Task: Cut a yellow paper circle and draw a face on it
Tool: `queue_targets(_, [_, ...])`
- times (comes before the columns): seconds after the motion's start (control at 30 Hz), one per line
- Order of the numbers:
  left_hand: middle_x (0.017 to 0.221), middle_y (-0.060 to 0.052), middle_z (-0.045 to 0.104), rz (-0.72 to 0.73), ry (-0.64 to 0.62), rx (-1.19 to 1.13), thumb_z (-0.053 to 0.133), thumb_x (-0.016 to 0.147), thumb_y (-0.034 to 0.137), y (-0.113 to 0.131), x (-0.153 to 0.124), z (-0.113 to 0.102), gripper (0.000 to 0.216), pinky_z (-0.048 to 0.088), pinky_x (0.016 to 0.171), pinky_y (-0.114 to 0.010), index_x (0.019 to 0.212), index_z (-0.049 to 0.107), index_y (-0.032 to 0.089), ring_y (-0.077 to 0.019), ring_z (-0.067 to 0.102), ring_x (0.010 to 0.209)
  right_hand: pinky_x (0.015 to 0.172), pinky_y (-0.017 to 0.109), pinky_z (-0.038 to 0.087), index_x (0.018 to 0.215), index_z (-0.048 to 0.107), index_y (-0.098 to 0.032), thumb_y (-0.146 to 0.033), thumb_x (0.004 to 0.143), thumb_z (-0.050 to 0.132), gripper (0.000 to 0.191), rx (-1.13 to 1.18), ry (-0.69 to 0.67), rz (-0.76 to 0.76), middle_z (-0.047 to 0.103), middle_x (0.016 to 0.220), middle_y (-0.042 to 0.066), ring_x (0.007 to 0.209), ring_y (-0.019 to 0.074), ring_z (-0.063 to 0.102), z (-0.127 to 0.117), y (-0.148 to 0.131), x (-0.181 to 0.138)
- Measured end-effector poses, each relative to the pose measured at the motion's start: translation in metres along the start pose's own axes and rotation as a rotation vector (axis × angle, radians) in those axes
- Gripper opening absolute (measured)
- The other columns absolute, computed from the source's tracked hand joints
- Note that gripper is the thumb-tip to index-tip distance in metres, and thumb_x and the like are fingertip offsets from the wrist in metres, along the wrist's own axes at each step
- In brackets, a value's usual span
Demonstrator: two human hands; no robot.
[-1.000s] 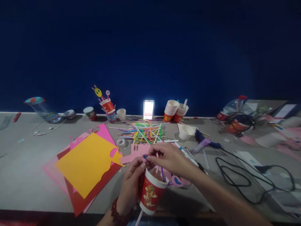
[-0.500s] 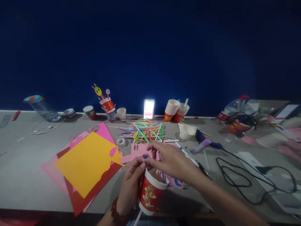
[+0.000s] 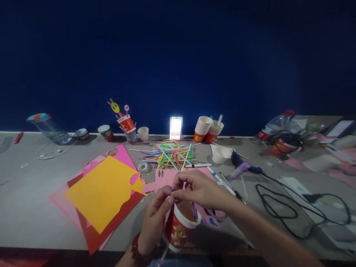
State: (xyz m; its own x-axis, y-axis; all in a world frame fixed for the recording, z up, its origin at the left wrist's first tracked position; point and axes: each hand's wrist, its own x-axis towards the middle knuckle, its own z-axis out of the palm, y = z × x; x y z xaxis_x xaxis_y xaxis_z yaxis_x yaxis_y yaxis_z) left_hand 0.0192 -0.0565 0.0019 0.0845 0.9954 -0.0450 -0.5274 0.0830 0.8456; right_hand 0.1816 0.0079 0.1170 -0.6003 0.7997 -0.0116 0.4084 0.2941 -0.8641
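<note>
My left hand [image 3: 154,218] grips a red paper cup [image 3: 179,228] with a gold print, tilted to the right, near the table's front edge. A purple straw [image 3: 194,209] stands inside the cup. My right hand [image 3: 198,189] is just above the cup's rim, its fingers pinched on a small paper piece at the straw's top; the piece is mostly hidden. The thumb of my left hand touches the same spot.
Yellow, pink and red paper sheets [image 3: 102,191] lie to the left. A pile of coloured straws [image 3: 171,154], tape roll [image 3: 142,167], stacked paper cups [image 3: 207,129], a glue gun [image 3: 244,168] and a black cable [image 3: 280,209] surround the hands on the grey table [image 3: 27,200].
The cup has tipped further to the right and dropped a little. My right hand's fingers have closed tighter over the straw's top, covering the small blue and pink piece.
</note>
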Motion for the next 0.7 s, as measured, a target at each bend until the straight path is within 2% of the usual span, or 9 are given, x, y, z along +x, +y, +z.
queue_targets(0.2, [0.1, -0.008, 0.069, 0.048, -0.016, 0.065, 0.07, 0.087, 0.033, 0.0007, 0.0008, -0.0005, 0.02, 0.05, 0.087, -0.032, 0.101, 0.072, 0.018, -0.0225, 0.064, 0.094, 0.06, 0.021, 0.041, 0.077, 0.068, -0.017, -0.039, 0.091, 0.065, 0.026, 0.07, -0.043, 0.009, 0.066, 0.07, -0.002, 0.066, 0.0114, 0.059, -0.001, -0.0041, 0.0])
queue_targets(0.37, [0.101, -0.007, 0.07, 0.027, -0.017, 0.03, 0.07, 0.088, 0.031, -0.0003, -0.0008, -0.0006, 0.019, 0.051, 0.086, -0.031, 0.102, 0.072, 0.019, -0.0216, 0.065, 0.094, 0.061, 0.021, 0.041, 0.076, 0.069, -0.017, -0.035, 0.091, 0.064, 0.024, 0.055, -0.025, 0.009, 0.067, 0.071, -0.002, 0.066, 0.0119, 0.06, -0.0005, -0.0068, -0.0007])
queue_targets(0.53, [0.096, -0.005, 0.07, 0.009, -0.009, -0.014, 0.072, 0.087, 0.031, -0.0002, -0.0009, 0.0002, 0.017, 0.051, 0.081, -0.028, 0.099, 0.071, 0.02, -0.0198, 0.066, 0.09, 0.058, 0.021, 0.037, 0.076, 0.067, -0.018, -0.032, 0.082, 0.073, 0.017, -0.091, 0.033, 0.028, 0.063, 0.069, -0.004, 0.065, 0.0116, 0.056, 0.0034, -0.0058, -0.0024])
queue_targets(0.7, [0.102, -0.006, 0.071, 0.0, -0.032, -0.018, 0.069, 0.089, 0.029, -0.0013, -0.001, 0.002, 0.017, 0.051, 0.085, -0.029, 0.104, 0.071, 0.021, -0.0219, 0.067, 0.097, 0.056, 0.021, 0.034, 0.072, 0.063, -0.018, -0.033, 0.087, 0.067, 0.021, -0.182, 0.066, -0.004, 0.06, 0.065, -0.004, 0.062, 0.0111, 0.054, 0.0062, -0.0036, -0.0025])
